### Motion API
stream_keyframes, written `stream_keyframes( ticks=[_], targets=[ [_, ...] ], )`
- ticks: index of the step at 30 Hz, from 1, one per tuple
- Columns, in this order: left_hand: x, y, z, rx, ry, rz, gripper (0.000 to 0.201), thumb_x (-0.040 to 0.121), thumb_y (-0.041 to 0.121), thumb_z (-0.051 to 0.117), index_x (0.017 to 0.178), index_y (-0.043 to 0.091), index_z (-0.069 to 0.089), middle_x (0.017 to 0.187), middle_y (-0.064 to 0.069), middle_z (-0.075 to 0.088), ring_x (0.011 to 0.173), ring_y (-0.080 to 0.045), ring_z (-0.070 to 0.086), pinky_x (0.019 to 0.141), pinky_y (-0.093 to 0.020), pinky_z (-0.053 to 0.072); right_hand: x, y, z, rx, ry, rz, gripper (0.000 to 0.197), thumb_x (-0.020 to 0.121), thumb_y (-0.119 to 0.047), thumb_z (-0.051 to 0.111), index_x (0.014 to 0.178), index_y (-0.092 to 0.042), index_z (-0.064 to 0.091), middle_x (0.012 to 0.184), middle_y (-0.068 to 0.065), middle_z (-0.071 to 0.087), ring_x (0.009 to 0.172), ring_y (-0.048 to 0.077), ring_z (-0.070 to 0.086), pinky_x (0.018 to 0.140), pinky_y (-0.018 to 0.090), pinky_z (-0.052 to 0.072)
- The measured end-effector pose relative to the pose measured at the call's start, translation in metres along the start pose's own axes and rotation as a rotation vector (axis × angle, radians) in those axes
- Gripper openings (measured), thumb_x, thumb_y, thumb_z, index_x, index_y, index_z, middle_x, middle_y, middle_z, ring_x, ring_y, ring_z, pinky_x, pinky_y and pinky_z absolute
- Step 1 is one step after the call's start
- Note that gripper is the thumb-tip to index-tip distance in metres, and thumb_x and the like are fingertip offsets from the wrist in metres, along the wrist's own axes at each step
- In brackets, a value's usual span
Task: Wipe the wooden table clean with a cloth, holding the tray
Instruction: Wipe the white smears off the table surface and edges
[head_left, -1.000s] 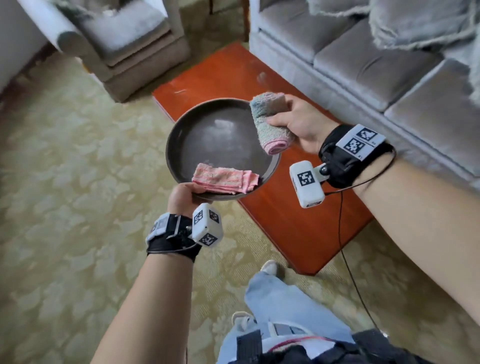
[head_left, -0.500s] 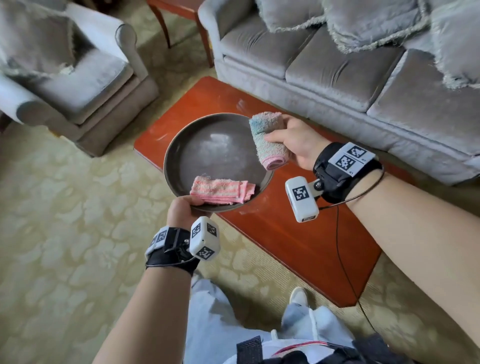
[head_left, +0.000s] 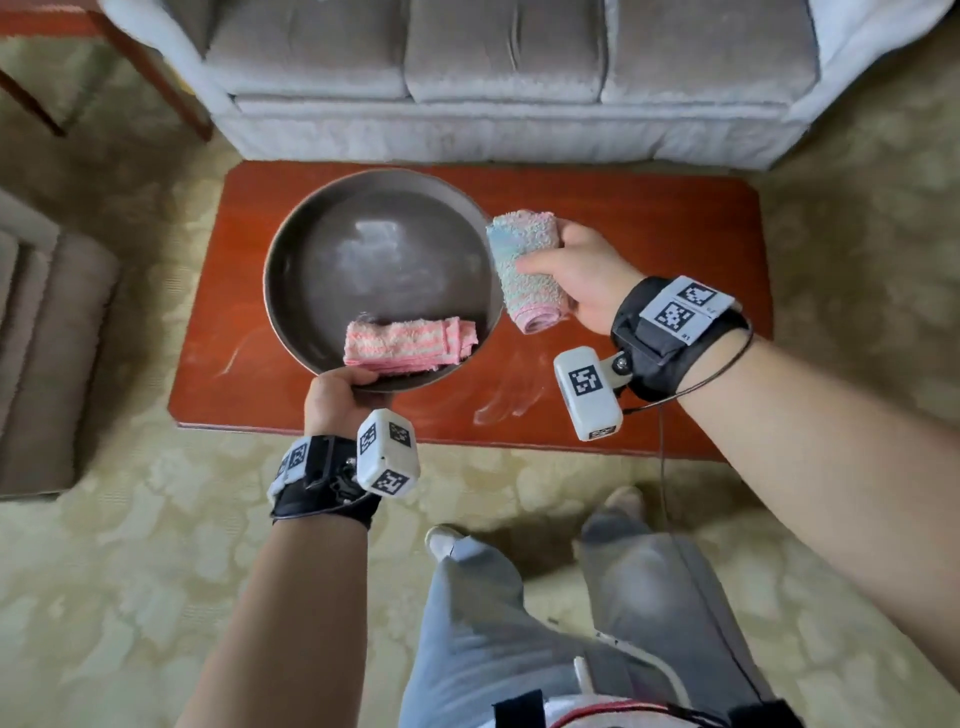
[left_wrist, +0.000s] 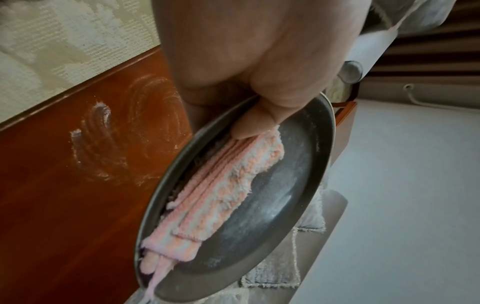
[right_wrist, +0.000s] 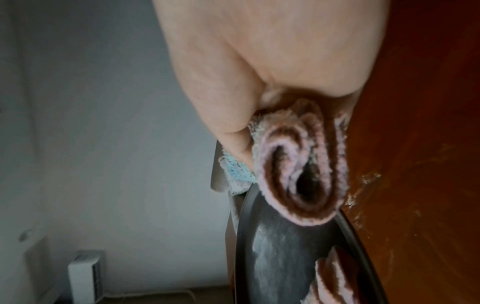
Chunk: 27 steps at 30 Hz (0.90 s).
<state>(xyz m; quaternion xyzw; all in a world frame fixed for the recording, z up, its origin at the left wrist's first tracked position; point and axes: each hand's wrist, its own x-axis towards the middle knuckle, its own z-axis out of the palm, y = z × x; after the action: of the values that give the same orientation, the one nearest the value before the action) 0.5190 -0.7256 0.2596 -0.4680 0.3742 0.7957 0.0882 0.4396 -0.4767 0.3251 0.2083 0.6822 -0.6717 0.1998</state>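
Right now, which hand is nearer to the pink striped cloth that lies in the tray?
Left. The left hand grips the tray rim, thumb touching the pink striped cloth. The right hand holds a rolled cloth beside the tray.

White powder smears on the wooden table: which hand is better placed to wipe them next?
Right. The right hand already grips the rolled cloth above the smears; the left hand is occupied holding the tray.
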Motion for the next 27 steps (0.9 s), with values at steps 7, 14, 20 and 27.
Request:
stream_keyframes(
  ticks=[7,14,20,27],
  targets=[
    [0.073,-0.022,-0.015,-0.034,-0.062,-0.080,0.033,0.080,-0.012,0.032,0.098,0.000,0.057,0.113,-0.018,0.067,0.106,-0.038,0.065,0.102,-0.051,0.049,0.024,0.074,-0.014,0.092,0.201,0.076,0.036,0.085,0.002,0.068,0.120,-0.006,0.062,0.106,0.010,0.072,0.088,0.025,0.073,0.077,0.046,0.060],
    [0.134,-0.055,-0.007,-0.182,-0.105,-0.123,0.049,0.068,-0.017,0.030,0.106,-0.002,0.058,0.123,-0.021,0.065,0.120,-0.040,0.060,0.108,-0.052,0.042,0.068,0.170,-0.056,0.122,0.392,0.126,0.029,0.085,-0.008,0.070,0.113,-0.013,0.067,0.106,0.005,0.073,0.091,0.023,0.073,0.077,0.047,0.060],
    [0.167,-0.087,0.008,-0.186,-0.151,-0.152,0.063,0.060,-0.015,0.030,0.115,-0.002,0.058,0.120,-0.024,0.067,0.113,-0.042,0.063,0.102,-0.056,0.046,0.103,0.227,-0.080,0.164,0.475,0.181,0.027,0.087,-0.017,0.067,0.115,-0.018,0.067,0.110,0.003,0.073,0.096,0.023,0.072,0.078,0.046,0.060],
    [0.191,-0.109,0.033,-0.168,-0.146,-0.193,0.062,0.058,-0.014,0.029,0.111,-0.002,0.059,0.120,-0.022,0.067,0.113,-0.041,0.064,0.103,-0.054,0.047,0.131,0.262,-0.079,0.042,0.552,0.293,0.029,0.098,-0.031,0.052,0.114,-0.009,0.063,0.098,0.009,0.072,0.082,0.025,0.073,0.080,0.046,0.060]
  ],
)
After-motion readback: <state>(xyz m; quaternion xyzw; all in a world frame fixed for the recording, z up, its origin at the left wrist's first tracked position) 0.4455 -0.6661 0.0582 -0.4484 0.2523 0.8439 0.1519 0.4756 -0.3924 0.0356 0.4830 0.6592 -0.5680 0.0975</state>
